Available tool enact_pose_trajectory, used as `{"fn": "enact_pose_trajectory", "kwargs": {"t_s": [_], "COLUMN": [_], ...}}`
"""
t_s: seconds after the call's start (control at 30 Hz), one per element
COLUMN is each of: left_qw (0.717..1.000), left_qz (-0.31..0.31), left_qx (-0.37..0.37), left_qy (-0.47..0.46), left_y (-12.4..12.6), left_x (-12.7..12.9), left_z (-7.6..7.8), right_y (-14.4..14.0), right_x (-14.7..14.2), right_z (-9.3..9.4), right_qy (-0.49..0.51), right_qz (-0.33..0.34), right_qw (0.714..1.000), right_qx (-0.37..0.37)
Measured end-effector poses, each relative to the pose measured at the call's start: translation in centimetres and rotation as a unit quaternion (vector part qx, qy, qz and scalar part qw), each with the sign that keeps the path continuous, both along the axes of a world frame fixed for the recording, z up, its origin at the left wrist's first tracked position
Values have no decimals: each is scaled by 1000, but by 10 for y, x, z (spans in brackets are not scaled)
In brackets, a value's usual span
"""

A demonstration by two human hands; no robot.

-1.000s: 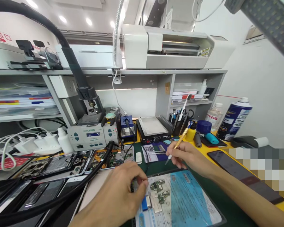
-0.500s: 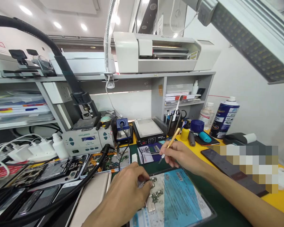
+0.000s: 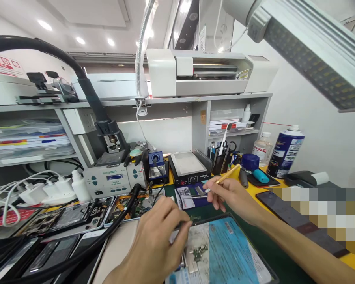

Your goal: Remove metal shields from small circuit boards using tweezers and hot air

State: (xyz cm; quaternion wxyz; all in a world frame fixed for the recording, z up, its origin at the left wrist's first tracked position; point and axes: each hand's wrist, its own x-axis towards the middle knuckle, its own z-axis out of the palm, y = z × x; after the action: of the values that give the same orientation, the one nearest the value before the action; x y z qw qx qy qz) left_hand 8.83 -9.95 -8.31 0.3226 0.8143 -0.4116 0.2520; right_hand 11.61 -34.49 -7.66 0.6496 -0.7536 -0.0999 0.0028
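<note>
My left hand (image 3: 156, 240) pinches a small green circuit board (image 3: 195, 218) between thumb and fingers, lifted just above the blue work mat (image 3: 230, 256). My right hand (image 3: 233, 195) grips a gold-handled tool (image 3: 223, 179) like a pen, its tip pointing left above a dark blue card. Another small circuit board (image 3: 199, 250) and a metal shield lie on the mat below my left fingers.
Opened phones (image 3: 68, 215) and cables crowd the left side. A rework station (image 3: 112, 179), a blue soldering stand (image 3: 156, 167) and a hot plate (image 3: 189, 165) stand behind. A spray can (image 3: 285, 152), a bottle and a dark phone (image 3: 286, 207) sit right. A lamp (image 3: 307, 55) hangs overhead.
My left hand has lifted one small board off the mat and raised it. My right hand has tilted the gold tool flatter, with its tip moved left.
</note>
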Motion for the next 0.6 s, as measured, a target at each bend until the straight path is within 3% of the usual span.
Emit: {"fn": "enact_pose_trajectory", "kwargs": {"t_s": [0.1,0.2,0.27,0.3,0.37,0.43,0.5,0.6], "left_qw": [979,954,942,942,957,980,994,999], "left_qz": [-18,-5,2,5,9,7,1,-5], "left_qx": [12,49,68,70,54,11,-28,-45], "left_qy": [-205,-297,-327,-329,-285,-196,-102,9], "left_y": [3,6,7,7,6,3,1,0], "left_x": [-2,-3,-2,-2,-1,0,-1,-3], "left_z": [-1,-1,0,0,0,0,-1,-2], "right_y": [5,11,14,15,16,18,20,22], "right_x": [-5,-21,-34,-41,-49,-51,-48,-42], "right_z": [0,-2,-3,-3,-2,0,2,2], "right_qy": [-8,-54,-160,-254,-413,-480,-485,-465], "right_qz": [44,76,54,42,34,42,52,59], "right_qw": [999,996,982,956,884,834,819,828], "right_qx": [5,-11,-88,-143,-216,-268,-301,-308]}}
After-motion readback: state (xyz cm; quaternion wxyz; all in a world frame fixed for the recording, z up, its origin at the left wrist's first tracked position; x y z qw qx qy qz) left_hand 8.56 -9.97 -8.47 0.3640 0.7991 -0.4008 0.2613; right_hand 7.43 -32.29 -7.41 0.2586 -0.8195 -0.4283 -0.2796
